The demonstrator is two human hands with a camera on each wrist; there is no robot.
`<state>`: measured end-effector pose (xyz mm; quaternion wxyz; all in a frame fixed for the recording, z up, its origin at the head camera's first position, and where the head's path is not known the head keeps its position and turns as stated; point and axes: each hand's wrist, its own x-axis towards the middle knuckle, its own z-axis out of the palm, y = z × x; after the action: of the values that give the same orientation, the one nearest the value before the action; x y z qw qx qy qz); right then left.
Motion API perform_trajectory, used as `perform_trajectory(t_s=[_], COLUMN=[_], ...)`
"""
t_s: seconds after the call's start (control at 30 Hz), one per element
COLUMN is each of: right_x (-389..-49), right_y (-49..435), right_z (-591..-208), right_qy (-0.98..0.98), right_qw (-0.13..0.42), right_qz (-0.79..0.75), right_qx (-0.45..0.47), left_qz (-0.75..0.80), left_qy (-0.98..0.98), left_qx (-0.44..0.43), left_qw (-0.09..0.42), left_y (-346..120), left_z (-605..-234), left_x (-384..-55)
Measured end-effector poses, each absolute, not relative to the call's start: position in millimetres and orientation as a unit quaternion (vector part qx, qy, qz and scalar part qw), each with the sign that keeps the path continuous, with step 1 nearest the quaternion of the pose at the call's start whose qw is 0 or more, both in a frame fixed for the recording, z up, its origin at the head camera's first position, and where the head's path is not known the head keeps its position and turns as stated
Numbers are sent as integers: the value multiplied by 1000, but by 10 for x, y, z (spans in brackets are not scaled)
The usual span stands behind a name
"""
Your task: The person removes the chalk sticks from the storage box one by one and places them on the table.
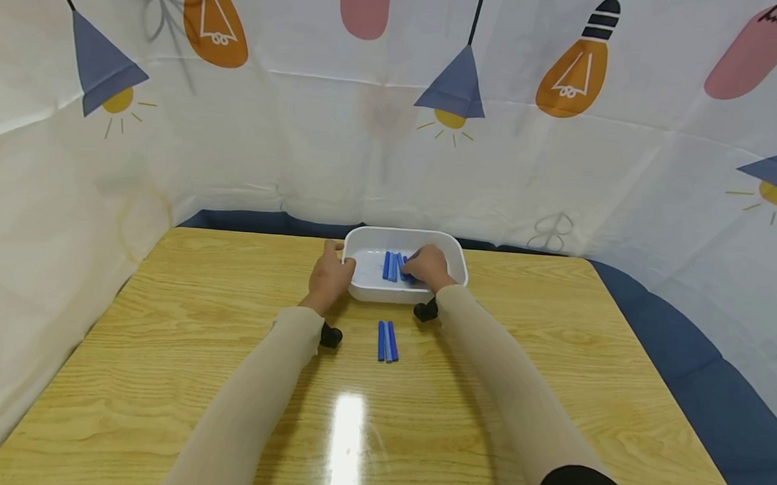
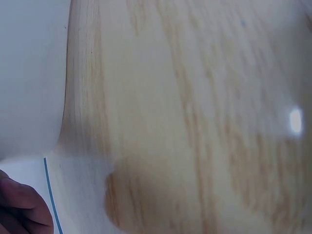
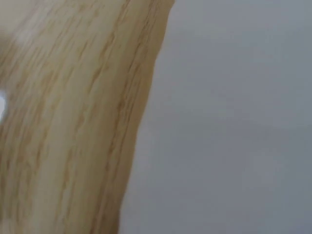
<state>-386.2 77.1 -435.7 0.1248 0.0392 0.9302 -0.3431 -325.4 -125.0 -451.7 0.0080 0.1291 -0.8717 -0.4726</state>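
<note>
A white tray (image 1: 392, 295) stands near the far edge of the table, with several short blue sticks (image 1: 392, 267) lying side by side in it. My left hand (image 1: 330, 274) grips the tray's left rim; curled fingers (image 2: 24, 204) show at the lower left corner of the left wrist view. Inside the tray, on its right side, my right hand (image 1: 430, 265) pinches a blue stick at the end of the row, partly hidden by the fingers. Three more blue sticks (image 1: 388, 342) lie close together on the table in front of the tray.
The wooden table (image 1: 157, 377) carries a bright light reflection at its front middle. Behind it hangs a white cloth (image 1: 288, 142) printed with lamps and bulbs. Dark blue fabric (image 1: 687, 339) borders the table's right side. The tray's white wall (image 3: 224, 122) fills much of the right wrist view.
</note>
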Motion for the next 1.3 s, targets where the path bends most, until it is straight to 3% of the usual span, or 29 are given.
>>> perform_trajectory(t_s=[0.57, 1.3], right_x=[-3948, -3871], right_y=[784, 806], right_z=[-4427, -4286], right_qy=[912, 847], right_qw=[107, 143], right_qz=[-394, -507], right_qx=[30, 77], left_qz=[-467, -471], left_qy=[-874, -872], left_qx=[134, 131], left_qw=[5, -12], left_y=[-1247, -1261], left_z=[-4503, -4479], left_x=[-3254, -3246])
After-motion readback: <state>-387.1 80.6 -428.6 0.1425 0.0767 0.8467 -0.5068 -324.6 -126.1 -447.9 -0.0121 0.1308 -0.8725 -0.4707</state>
